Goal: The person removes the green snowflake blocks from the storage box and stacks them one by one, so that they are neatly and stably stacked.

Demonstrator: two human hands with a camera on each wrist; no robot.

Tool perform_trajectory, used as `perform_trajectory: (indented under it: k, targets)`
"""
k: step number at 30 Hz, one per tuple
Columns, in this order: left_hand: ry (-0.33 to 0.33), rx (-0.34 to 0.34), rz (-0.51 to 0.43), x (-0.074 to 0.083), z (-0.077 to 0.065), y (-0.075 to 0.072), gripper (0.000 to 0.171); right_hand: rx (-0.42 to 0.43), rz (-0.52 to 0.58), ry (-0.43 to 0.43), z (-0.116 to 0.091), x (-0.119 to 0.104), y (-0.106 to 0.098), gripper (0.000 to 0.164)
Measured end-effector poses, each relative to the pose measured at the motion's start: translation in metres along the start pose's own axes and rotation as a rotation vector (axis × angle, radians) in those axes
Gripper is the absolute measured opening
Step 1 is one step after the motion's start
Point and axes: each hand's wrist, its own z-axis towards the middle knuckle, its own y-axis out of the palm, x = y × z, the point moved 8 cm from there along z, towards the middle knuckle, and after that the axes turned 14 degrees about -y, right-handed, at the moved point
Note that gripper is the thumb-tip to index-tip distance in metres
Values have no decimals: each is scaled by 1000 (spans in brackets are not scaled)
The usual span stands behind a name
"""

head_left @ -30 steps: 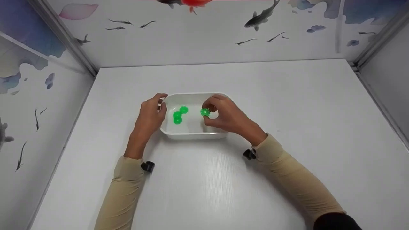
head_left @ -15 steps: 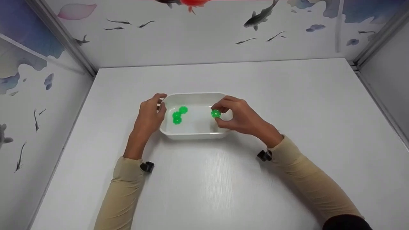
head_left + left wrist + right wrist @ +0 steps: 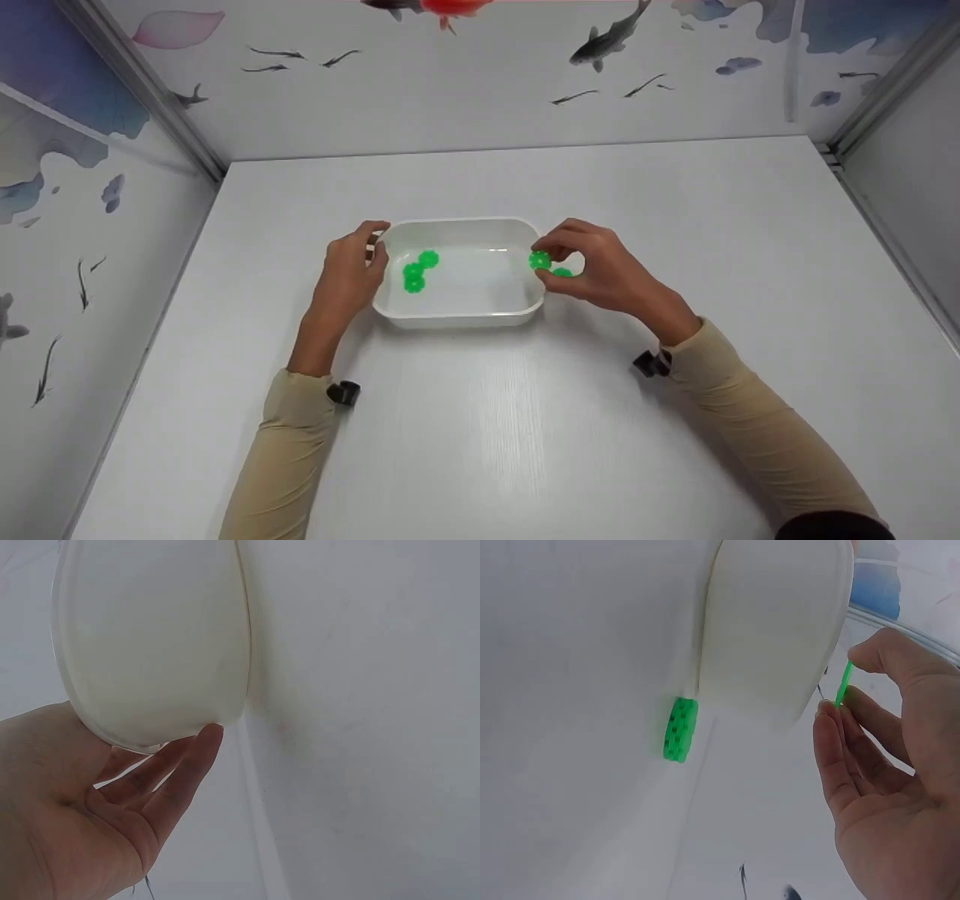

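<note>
A white rectangular tray (image 3: 480,319) sits on the table, with several green notched plastic discs (image 3: 414,277) lying in its left part. My left hand (image 3: 349,274) holds the tray's left end; in the left wrist view its fingers (image 3: 180,780) touch the outer wall. Between thumb and fingertips, my right hand (image 3: 607,266) pinches one green disc (image 3: 539,260) over the tray's right rim. A stack of green discs (image 3: 680,729) stands on the table just beyond the tray's right end, partly hidden by the right hand in the head view.
The white table (image 3: 480,420) is bounded by a back wall (image 3: 480,90) with printed fish and a left wall (image 3: 60,262) with similar prints. A grey panel (image 3: 915,150) closes the right side.
My right hand has moved right with the pinched disc, from over the tray's inside to its right rim. The stack beside the tray has come into view. My left hand stays at the left end.
</note>
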Motion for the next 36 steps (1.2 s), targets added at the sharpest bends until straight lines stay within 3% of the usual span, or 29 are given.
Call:
perform_trajectory:
  k: [11, 18, 23, 36]
  targets:
    - [6, -2, -13, -3, 0, 0, 41, -2, -3, 96, -12, 26, -8, 31]
    - [-3, 0, -6, -3, -1, 0, 42, -136, -44, 237, -20, 44, 1, 32]
    - [-11, -2, 0, -2, -2, 1, 42, -228, -76, 282, -23, 47, 8, 31]
    - [-15, 0, 11, -1, -1, 1, 42, -297, -159, 323, -27, 52, 11, 29]
